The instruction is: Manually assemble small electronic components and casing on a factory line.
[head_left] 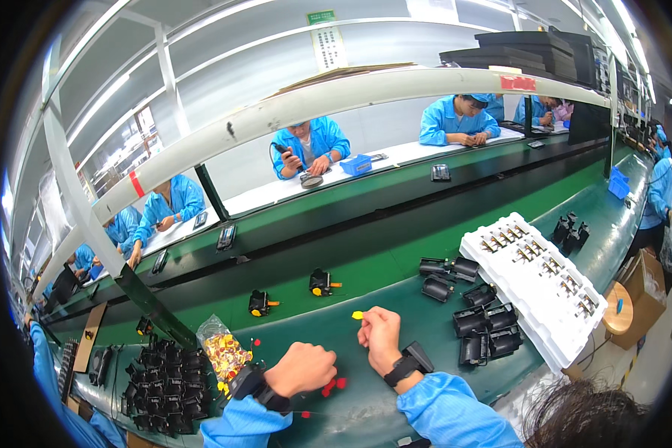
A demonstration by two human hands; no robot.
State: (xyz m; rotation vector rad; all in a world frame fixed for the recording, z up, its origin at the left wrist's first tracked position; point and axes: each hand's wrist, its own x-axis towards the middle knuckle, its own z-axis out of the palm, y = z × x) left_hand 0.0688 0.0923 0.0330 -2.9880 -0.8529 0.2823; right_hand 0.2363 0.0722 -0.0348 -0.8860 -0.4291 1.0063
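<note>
My right hand [381, 340] pinches a small yellow piece [358, 315] between thumb and fingertips, just above the green bench top. To its left, my left hand [302, 369] is curled closed, knuckles up; whatever its fingers hold is hidden. Several small red pieces [340, 383] lie beside and below that hand. A clear plastic bag [213, 328] full of red and yellow pieces rests left of it. Beyond my hands, two black assemblies [260, 303] with yellow-orange parts stand on the green belt.
Rows of black parts [168, 388] cover the bench at left. Several black half-round housings [487, 321] lie to the right, beside a white foam tray [530, 276] holding small metal parts. A white rail [336, 89] crosses ahead. People in blue work across the line.
</note>
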